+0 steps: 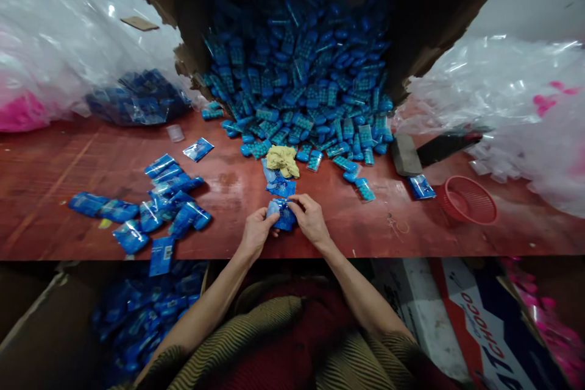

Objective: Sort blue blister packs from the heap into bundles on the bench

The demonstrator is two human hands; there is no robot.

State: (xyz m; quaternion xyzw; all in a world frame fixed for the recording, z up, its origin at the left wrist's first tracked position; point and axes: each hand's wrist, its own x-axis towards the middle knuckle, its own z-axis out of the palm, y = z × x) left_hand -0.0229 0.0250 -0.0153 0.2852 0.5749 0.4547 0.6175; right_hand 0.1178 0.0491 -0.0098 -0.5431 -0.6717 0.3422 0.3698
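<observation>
Near the table's front edge, my left hand (259, 230) and my right hand (311, 218) both pinch a blue printed packet (284, 217), one at each side. Just beyond it lie more flat blue packets (280, 186), partly under a crumpled yellow cloth (283, 160). To the left rests a loose group of filled blue packets (171, 186). Small clear containers with blue caps and blue-green contents (311, 97) spill in a heap from a torn cardboard box (439, 18); a few of them (364, 189) lie to the right of my hands.
A red plastic basket (470, 200), a grey block (406, 155) and a blue packet (421, 187) sit at the right. Clear plastic bags (512, 91) flank the box. Below the front edge are blue packets (146, 311) at left and a printed carton (479, 323) at right.
</observation>
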